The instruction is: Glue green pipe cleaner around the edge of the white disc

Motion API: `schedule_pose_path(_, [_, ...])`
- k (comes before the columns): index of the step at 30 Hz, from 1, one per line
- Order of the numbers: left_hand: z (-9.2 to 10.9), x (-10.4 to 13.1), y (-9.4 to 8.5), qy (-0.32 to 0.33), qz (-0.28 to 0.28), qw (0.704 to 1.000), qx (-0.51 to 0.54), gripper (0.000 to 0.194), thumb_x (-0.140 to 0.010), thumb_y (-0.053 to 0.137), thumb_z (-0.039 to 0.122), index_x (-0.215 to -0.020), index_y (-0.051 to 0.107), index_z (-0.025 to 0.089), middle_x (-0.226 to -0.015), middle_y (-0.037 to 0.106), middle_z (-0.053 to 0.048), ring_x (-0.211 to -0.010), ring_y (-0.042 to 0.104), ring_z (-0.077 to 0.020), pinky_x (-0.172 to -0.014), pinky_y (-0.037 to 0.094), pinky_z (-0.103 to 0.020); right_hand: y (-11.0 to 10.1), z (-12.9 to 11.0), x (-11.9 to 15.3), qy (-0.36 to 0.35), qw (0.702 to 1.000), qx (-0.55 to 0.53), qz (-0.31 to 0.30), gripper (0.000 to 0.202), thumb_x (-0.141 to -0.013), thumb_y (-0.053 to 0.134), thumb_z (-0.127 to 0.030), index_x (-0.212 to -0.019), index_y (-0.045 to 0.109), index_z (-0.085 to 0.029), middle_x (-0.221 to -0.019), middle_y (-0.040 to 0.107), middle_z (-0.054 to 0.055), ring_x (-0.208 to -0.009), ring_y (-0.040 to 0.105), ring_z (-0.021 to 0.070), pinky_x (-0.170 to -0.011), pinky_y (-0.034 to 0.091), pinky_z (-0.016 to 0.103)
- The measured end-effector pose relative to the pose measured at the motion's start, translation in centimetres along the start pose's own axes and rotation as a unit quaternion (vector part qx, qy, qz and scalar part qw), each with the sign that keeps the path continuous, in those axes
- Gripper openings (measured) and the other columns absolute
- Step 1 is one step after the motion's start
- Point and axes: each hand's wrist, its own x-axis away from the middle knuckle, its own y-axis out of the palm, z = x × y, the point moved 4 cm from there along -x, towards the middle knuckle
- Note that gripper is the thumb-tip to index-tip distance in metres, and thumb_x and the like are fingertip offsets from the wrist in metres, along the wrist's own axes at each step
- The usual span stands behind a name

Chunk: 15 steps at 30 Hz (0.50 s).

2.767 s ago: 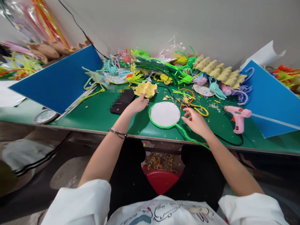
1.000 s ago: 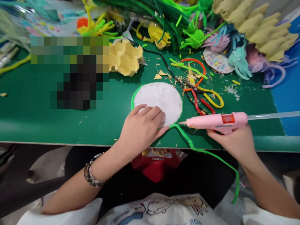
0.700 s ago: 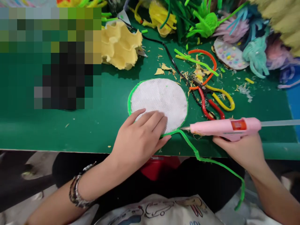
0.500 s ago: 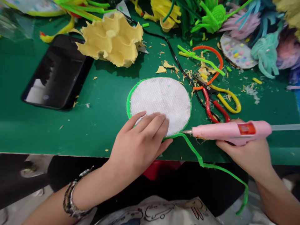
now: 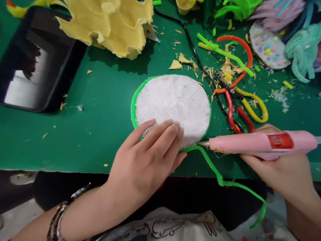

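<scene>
A white, dimpled oval piece lies flat on the green table, with a green fuzzy stem running round its rim. The stem's loose end trails past the table's front edge. My left hand rests on the lower left of the oval, fingers spread a little and lying flat, thumb at the lower rim. In my right hand is a pink glue gun, pointing left. Its metal tip meets the lower right rim of the oval, just where the stem leaves it.
Red-handled pliers and yellow-handled scissors lie right of the oval, by an orange stem and a black cable. A black phone, a yellow carton piece and a dotted disc lie farther back.
The view has moved closer, so the table items look larger and shifted outward. The glue gun's tip has moved slightly along the oval's lower right rim. My left hand stays on the oval.
</scene>
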Motion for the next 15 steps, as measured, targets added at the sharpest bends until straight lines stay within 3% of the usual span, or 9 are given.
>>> schedule_pose_path(6, [0.10,0.06,-0.18,0.006,0.011,1.000,0.000,0.029,-0.099,0.043,0.027,-0.111,0.065,0.014,-0.111,0.072,-0.006,-0.099,0.068,-0.0201,-0.089,0.054,-0.036,-0.28,0.21,-0.07,-0.009,1.000,0.004,-0.011,0.016,-0.070,0.062,-0.037,-0.072,0.051,-0.025,-0.071,0.058,0.001,-0.061,0.058,0.0184,-0.047,0.042,0.028])
schedule_pose_path(15, [0.18,-0.22,-0.52,0.012,0.034,0.999,0.007,0.026,-0.093,0.058,0.025,-0.109,0.065,0.005,-0.108,0.072,-0.008,-0.097,0.068,-0.0217,-0.088,0.052,-0.037,-0.55,0.64,-0.10,-0.011,1.000,0.003,0.002,0.017,-0.074,0.060,-0.041,-0.076,0.049,-0.028,-0.073,0.056,0.001,-0.062,0.058,0.0211,-0.050,0.044,0.032])
